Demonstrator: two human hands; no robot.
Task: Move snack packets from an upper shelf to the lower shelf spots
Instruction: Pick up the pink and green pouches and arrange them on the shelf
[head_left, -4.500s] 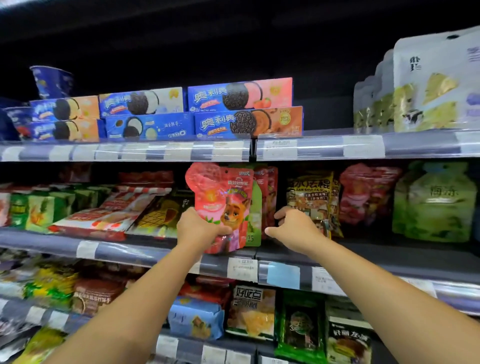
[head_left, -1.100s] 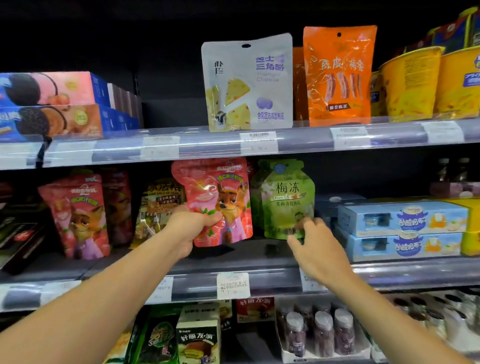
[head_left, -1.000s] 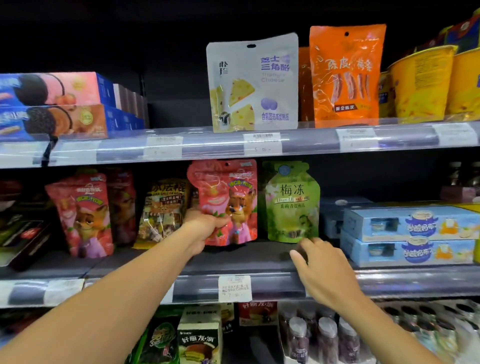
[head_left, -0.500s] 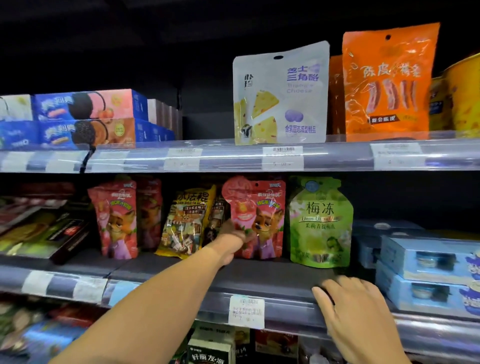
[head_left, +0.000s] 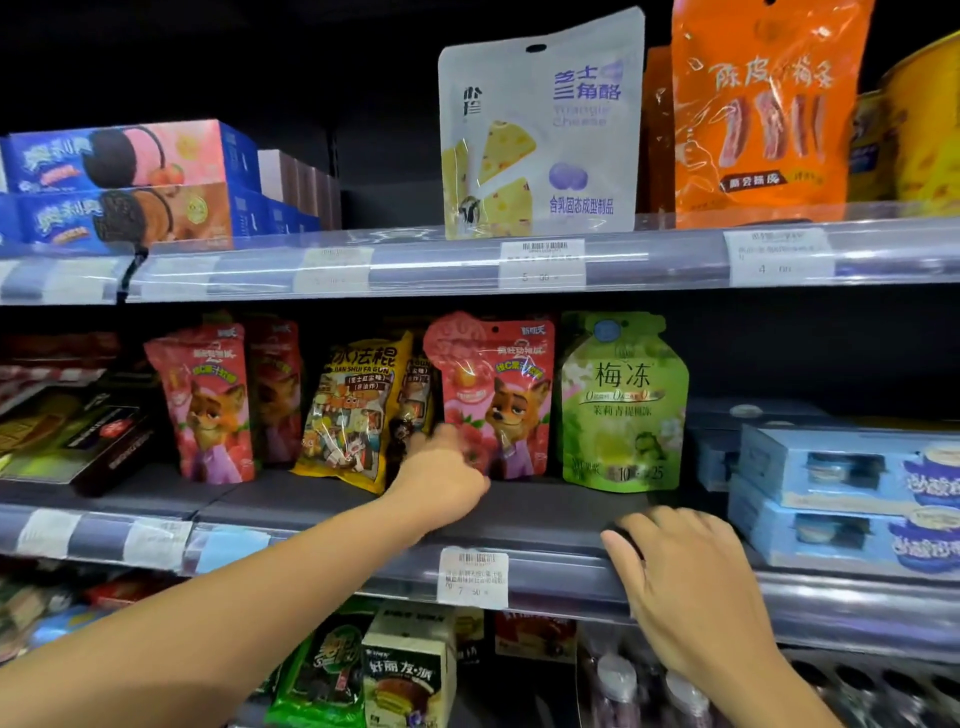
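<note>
The left arm was extended forward and upward from the lower left, bare to the wrist, with the left hand (head_left: 441, 475) blurred and its fingers curled loosely at the far end of the reach. The right hand (head_left: 691, 587) was lower and nearer, palm down, fingers spread and bent slightly, with the forearm leaving at lower right.

top shelf (head_left: 467, 270): cookie boxes (head_left: 130, 182) left, cheese pouch (head_left: 540, 130) middle, peel pouch (head_left: 763, 114) right | middle shelf (head_left: 545, 519): fox pouch (head_left: 493, 395) upright between candy bag (head_left: 358, 405) on its left and jelly pouch (head_left: 623, 405) on its right | left hand (head_left: 441, 478) at fox pouch's base | right hand (head_left: 685, 582) on shelf edge, before jelly pouch
</note>
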